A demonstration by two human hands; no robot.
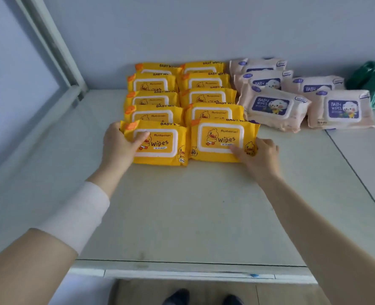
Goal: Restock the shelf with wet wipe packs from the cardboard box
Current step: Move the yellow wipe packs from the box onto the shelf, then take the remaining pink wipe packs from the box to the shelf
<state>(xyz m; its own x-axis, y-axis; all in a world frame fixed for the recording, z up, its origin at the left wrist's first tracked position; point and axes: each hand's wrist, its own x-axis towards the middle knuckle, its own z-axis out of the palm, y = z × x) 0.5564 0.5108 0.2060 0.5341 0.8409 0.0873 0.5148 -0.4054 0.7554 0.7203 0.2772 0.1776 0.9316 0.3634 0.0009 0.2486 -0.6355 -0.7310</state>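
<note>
Two rows of yellow duck-print wet wipe packs (177,93) lie overlapping on the pale shelf (193,205), running back to the wall. My left hand (120,146) grips the left end of the front left yellow pack (162,148), thumb on its lid. My right hand (259,155) holds the right end of the front right yellow pack (217,139), fingers on its lower right corner. Both packs rest flat on the shelf. No cardboard box is in view.
Several pink baby wipe packs (270,104) lie to the right of the yellow rows. A green pack (373,82) sits at the far right against the wall. A white upright (57,47) borders the shelf on the left. My feet (202,298) show below the shelf's front edge.
</note>
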